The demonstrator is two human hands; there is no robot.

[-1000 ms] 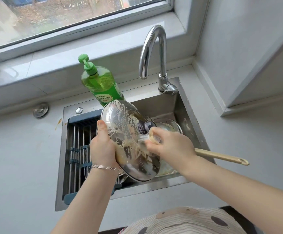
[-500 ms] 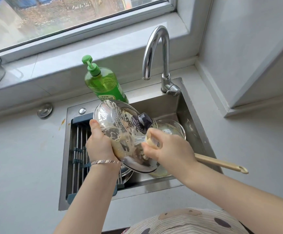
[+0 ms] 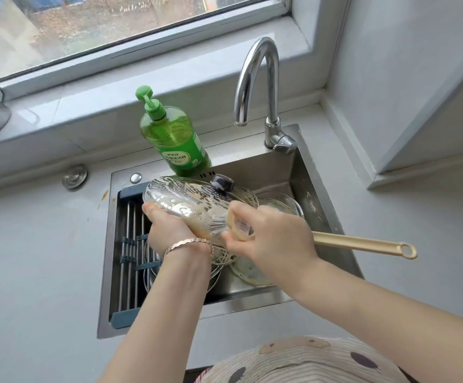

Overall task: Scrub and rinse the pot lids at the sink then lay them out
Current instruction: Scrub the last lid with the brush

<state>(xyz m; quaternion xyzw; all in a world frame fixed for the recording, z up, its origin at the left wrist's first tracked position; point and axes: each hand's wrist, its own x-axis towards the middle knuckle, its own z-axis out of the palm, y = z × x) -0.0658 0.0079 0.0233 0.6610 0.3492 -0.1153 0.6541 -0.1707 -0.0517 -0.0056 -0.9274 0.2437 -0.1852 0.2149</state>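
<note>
The sudsy glass pot lid [image 3: 191, 208] was held tilted above the sink [image 3: 317, 189]. The left hand [image 3: 166, 230] gripped it, fingers curled under its near rim. The right hand [image 3: 274, 239] was wrapped tight round a long-handled dish brush [image 3: 363, 246], bristles pressed to the glass. With soap on the rim, a hard stroke could probably twist the lid out of that one-handed grip. It would then drop onto the other lids [image 3: 248, 272] lying in the sink below, and the glass could chip.
</note>
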